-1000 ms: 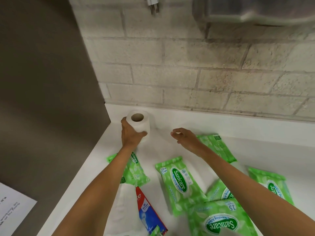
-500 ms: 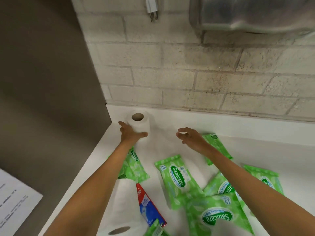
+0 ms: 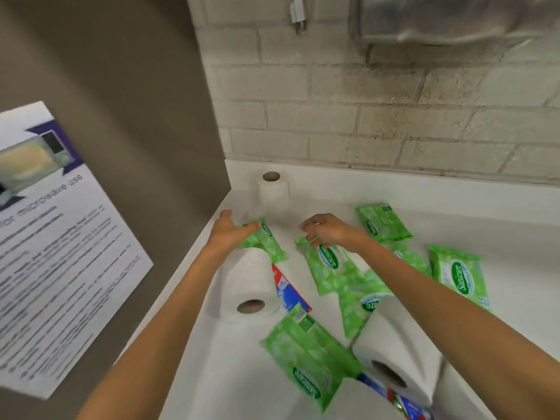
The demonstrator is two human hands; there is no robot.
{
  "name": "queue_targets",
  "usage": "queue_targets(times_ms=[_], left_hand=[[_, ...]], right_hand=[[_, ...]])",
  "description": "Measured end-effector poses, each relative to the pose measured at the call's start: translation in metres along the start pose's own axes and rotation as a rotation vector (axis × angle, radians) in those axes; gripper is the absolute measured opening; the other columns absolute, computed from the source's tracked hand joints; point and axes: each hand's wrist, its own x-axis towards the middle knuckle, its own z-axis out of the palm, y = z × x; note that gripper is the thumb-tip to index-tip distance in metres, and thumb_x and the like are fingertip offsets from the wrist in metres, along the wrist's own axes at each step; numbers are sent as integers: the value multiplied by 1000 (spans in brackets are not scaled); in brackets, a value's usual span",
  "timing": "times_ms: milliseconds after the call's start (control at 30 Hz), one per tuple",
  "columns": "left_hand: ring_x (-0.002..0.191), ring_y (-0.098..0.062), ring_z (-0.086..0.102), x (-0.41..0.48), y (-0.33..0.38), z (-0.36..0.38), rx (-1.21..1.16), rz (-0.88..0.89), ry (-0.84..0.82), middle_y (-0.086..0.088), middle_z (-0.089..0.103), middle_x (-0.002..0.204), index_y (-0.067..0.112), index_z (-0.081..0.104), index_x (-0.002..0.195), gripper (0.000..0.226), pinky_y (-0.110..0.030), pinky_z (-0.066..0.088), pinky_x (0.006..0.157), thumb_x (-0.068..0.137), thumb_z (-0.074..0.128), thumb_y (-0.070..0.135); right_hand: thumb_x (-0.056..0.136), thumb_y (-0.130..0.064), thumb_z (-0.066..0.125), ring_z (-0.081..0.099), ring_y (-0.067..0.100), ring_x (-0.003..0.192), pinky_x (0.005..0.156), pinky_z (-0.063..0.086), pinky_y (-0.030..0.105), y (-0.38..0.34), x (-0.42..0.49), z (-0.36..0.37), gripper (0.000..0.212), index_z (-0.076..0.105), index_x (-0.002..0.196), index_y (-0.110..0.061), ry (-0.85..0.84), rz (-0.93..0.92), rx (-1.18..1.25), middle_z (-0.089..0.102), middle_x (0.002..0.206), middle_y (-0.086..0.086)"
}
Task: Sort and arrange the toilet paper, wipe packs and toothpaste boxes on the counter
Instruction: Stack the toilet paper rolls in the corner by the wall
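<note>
An upright toilet paper roll (image 3: 272, 190) stands alone in the back left corner of the white counter (image 3: 500, 231). My left hand (image 3: 230, 233) hovers open just in front of it, fingers spread over a green wipe pack (image 3: 268, 242). My right hand (image 3: 328, 230) is open above another green Sanicare wipe pack (image 3: 330, 269). A roll (image 3: 247, 286) lies on its side under my left forearm. Beside it lies a red and blue toothpaste box (image 3: 288, 291). Several more wipe packs and another lying roll (image 3: 397, 359) are scattered to the right and front.
A brown panel (image 3: 121, 101) with a printed microwave notice (image 3: 51, 237) closes off the left side. A brick wall (image 3: 378, 116) runs behind the counter, with a metal dispenser (image 3: 454, 19) and a plug (image 3: 298, 16) above. Another toothpaste box (image 3: 403, 401) lies at the front edge.
My left hand has let go of the upright roll and drawn back toward me. Both hands have come nearer and lower over the wipe packs; the view has tilted down.
</note>
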Motion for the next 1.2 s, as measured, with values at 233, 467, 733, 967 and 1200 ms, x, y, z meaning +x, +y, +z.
queue_targets(times_ms=[233, 467, 733, 967, 1200], left_hand=[[105, -30, 57, -67, -55, -4, -15, -322, -67, -10, 47, 130, 14, 31, 131, 104, -36, 55, 73, 54, 67, 73], [83, -20, 64, -80, -58, -7, -175, -363, -150, -5, 59, 107, 12, 40, 122, 95, -28, 54, 47, 51, 76, 64], [89, -23, 65, -90, -57, -11, -251, -342, -218, -8, 65, 103, 13, 51, 115, 71, -31, 56, 60, 61, 77, 51], [95, -19, 65, -84, -29, -7, -369, -53, -268, -5, 68, 107, 14, 52, 121, 62, -30, 53, 71, 70, 74, 40], [101, -22, 64, -65, 2, 19, -476, 40, -329, -6, 68, 111, 18, 55, 123, 57, -34, 52, 78, 75, 61, 49]], right_hand=[[93, -38, 50, 59, 23, 87, 69, 48, 26, -2, -19, 40, 46, 50, 126, -6, -169, 39, -67, 60, 123, 19], [92, -39, 53, 61, 19, 71, 72, 51, 29, -1, -23, 59, 44, 52, 115, -2, -300, 106, -4, 65, 100, 17], [81, -39, 68, 63, 18, 77, 89, 53, 35, 0, -25, 65, 53, 57, 116, -1, -427, 137, 95, 64, 92, 8], [82, -34, 67, 61, 13, 89, 75, 52, 22, -7, -22, 33, 49, 53, 122, -10, -452, 47, 244, 62, 104, 3], [77, -38, 71, 60, 15, 98, 77, 48, 28, 4, -9, 7, 43, 55, 115, -25, -246, -39, 204, 66, 105, -4]])
